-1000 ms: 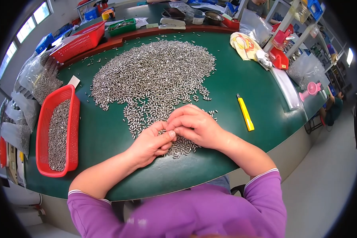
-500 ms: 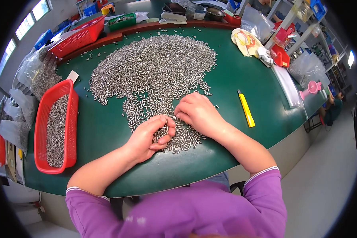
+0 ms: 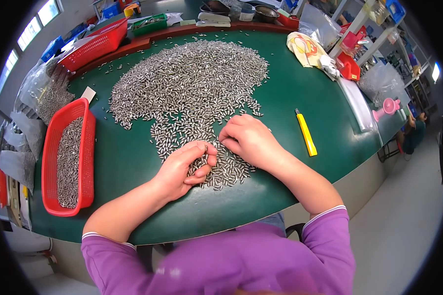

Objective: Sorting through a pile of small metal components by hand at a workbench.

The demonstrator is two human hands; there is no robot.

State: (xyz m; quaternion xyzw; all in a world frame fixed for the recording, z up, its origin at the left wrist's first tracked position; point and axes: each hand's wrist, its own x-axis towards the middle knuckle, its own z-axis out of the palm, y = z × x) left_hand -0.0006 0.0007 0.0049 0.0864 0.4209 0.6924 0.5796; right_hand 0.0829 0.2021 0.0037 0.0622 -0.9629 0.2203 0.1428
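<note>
A large heap of small silvery metal pins [image 3: 192,73] spreads over the green table, with a narrower tongue of them reaching toward me. Over that tongue my left hand [image 3: 184,164] is curled closed, and some of the pins show within its bent fingers and near the thumb tip. Just right of it, my right hand [image 3: 248,140] has its thumb and fingers drawn together low over the pins. Whatever its fingertips hold is too small and hidden to make out. The two hands are close together but apart.
A red plastic basket [image 3: 88,162] partly filled with similar pins stands at the left. To the right lies a yellow utility knife [image 3: 306,132]. Another red basket [image 3: 96,44] rests at the far left, near plastic bags of parts [image 3: 51,91]. A pink object [image 3: 386,109] stands at the right edge.
Both hands keep nearly the same place; the right fingers have shifted slightly over the pins. The heap and basket look the same.
</note>
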